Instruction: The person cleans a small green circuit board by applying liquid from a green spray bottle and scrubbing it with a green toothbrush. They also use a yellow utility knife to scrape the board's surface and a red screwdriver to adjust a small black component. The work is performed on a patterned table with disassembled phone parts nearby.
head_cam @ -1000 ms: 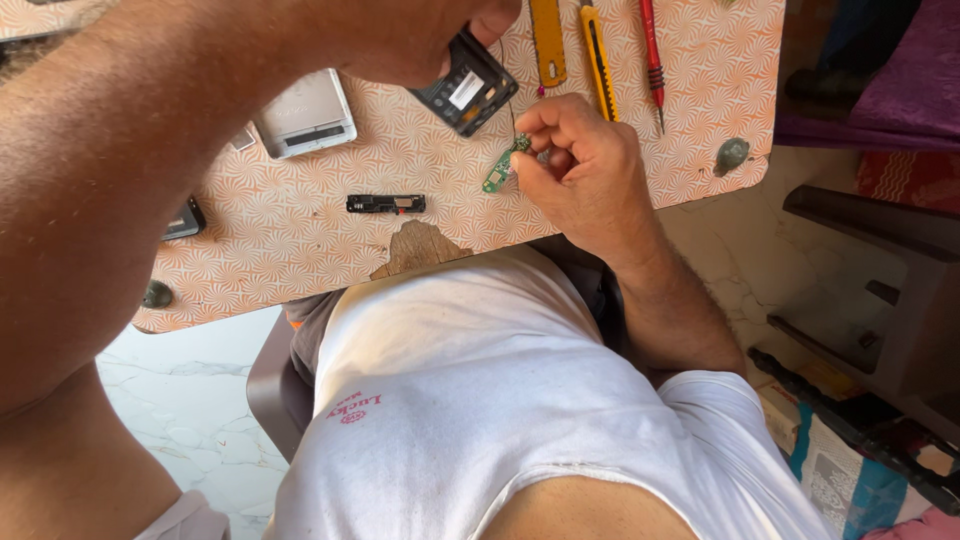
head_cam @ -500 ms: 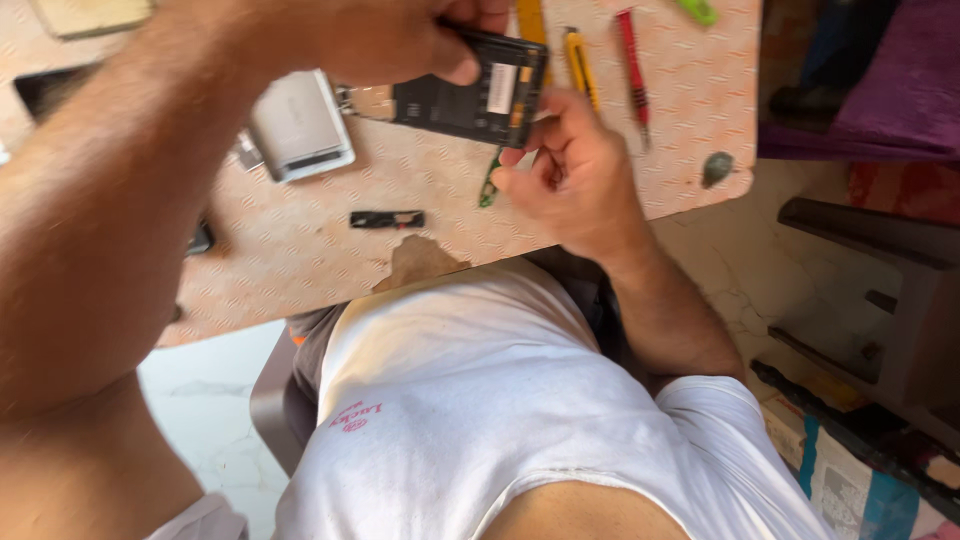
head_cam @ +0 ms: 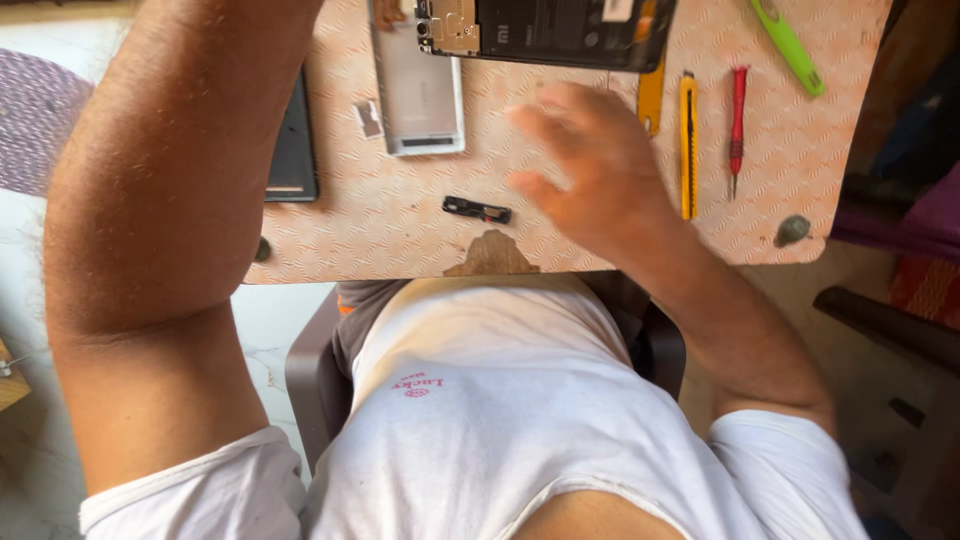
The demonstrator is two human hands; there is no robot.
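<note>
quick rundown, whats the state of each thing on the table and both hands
opened phone: back off, insides showing
silver back cover: detached, lying flat
small black part: loose on the table
yellow utility knife: lying untouched
red screwdriver: lying untouched
right hand: open, blurred, holding nothing
left hand: out of view

Bright daylight, motion-blurred right hand

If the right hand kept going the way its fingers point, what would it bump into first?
Probably the opened phone at the top of the table. The right hand is blurred, fingers aimed up and left towards it, with only bare tabletop between. Its height above the table is unclear.
</note>
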